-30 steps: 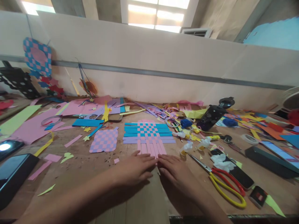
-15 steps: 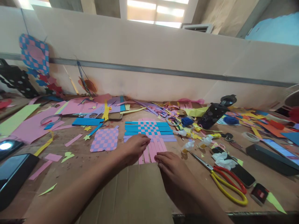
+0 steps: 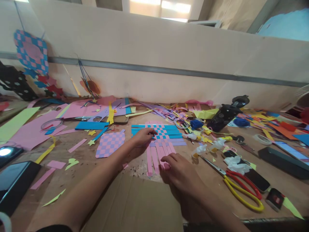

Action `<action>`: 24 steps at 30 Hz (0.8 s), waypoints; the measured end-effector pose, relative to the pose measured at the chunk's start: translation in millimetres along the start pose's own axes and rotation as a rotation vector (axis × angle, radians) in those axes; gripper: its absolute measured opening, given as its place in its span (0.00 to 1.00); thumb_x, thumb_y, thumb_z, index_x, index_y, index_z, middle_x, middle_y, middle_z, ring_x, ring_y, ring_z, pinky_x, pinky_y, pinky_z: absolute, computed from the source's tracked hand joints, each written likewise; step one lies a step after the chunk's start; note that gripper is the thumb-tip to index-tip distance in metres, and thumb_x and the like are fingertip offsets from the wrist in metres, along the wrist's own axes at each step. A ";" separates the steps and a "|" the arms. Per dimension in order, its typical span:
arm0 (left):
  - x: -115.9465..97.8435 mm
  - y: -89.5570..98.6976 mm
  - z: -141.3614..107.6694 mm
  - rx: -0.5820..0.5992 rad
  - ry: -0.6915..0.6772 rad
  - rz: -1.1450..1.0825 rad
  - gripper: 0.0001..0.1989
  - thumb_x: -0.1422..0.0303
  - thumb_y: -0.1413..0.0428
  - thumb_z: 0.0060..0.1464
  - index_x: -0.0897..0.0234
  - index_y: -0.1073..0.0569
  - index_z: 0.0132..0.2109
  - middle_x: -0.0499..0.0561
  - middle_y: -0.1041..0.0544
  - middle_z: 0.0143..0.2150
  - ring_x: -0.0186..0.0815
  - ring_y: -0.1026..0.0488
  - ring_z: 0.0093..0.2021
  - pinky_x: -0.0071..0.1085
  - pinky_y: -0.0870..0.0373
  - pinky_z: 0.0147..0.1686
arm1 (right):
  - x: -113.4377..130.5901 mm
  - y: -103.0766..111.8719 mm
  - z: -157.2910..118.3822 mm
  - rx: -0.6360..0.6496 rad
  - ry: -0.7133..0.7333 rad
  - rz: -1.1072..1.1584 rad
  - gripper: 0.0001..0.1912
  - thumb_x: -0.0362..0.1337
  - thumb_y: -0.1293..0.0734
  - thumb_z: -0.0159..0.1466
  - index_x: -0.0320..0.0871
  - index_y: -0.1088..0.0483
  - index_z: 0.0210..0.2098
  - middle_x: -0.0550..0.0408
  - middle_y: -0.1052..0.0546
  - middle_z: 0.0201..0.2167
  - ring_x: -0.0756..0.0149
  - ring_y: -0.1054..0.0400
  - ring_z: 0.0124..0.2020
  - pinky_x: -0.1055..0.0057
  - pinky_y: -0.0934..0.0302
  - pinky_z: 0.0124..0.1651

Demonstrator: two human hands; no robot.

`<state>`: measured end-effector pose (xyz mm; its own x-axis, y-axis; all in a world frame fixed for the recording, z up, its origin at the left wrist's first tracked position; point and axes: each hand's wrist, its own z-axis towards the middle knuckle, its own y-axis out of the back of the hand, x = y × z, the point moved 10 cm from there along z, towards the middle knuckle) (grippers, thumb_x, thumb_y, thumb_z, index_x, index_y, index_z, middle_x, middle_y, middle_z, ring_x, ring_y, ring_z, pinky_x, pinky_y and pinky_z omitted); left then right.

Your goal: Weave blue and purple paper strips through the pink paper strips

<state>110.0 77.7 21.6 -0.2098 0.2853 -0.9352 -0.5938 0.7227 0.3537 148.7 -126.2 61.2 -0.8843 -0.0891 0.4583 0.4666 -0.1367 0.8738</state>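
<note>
Weave: a woven mat of flat pink, blue and lavender paper strips is laid mid-way across the brown worktop, beyond a plain brown cardboard sheet.
Left hand: half-curled over the weave's left part; whether a strip is pinched cannot be told.
Right hand: bent over the loose pink ends; whether any is gripped cannot be told.
Handling: the checks are best held flat by one hand while the pink ends are straightened singly; strips are easily creased or dragged loose if pulled hard.
Strip count: not given exactly, since some are covered.
Checked card: one, pink-and-lavender, flat paper, just left of the weave.
Glue bottles: three, small, clear plastic, to the right.
Scissors: one pair, red-and-yellow-handled, metal-bladed.
Yarn balls: two, dark blue, farther back.
Hanging ornament: one, blue-and-pink checked paper, far left.
</note>
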 end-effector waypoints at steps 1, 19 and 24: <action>0.0 0.2 3.7 0.007 0.003 -0.004 0.16 0.76 0.46 0.54 0.64 0.19 0.47 0.57 0.18 0.53 0.40 0.19 0.46 0.34 0.22 0.47 | 1.8 -1.7 2.8 0.019 0.027 -0.056 0.10 0.30 0.36 0.71 0.45 0.24 0.47 0.49 0.21 0.45 0.56 0.28 0.47 0.62 0.39 0.49; -12.3 -24.7 0.5 0.398 -0.254 0.095 0.19 0.63 0.30 0.49 0.61 0.16 0.49 0.58 0.18 0.52 0.45 0.22 0.53 0.39 0.27 0.56 | -33.9 19.3 24.3 -0.203 -0.260 0.135 0.09 0.36 0.35 0.65 0.47 0.23 0.33 0.54 0.17 0.32 0.60 0.26 0.34 0.66 0.41 0.36; -18.2 -26.8 -2.8 0.378 -0.289 0.188 0.21 0.65 0.29 0.46 0.61 0.18 0.49 0.58 0.19 0.51 0.45 0.23 0.53 0.40 0.28 0.56 | -35.5 46.7 46.2 -0.331 -0.210 0.148 0.11 0.41 0.36 0.67 0.47 0.22 0.34 0.53 0.17 0.34 0.59 0.25 0.35 0.65 0.40 0.39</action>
<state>127.5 51.4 29.1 -0.0308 0.5561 -0.8306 -0.2323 0.8042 0.5470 201.2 -83.8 93.2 -0.7756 0.0666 0.6277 0.5381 -0.4502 0.7126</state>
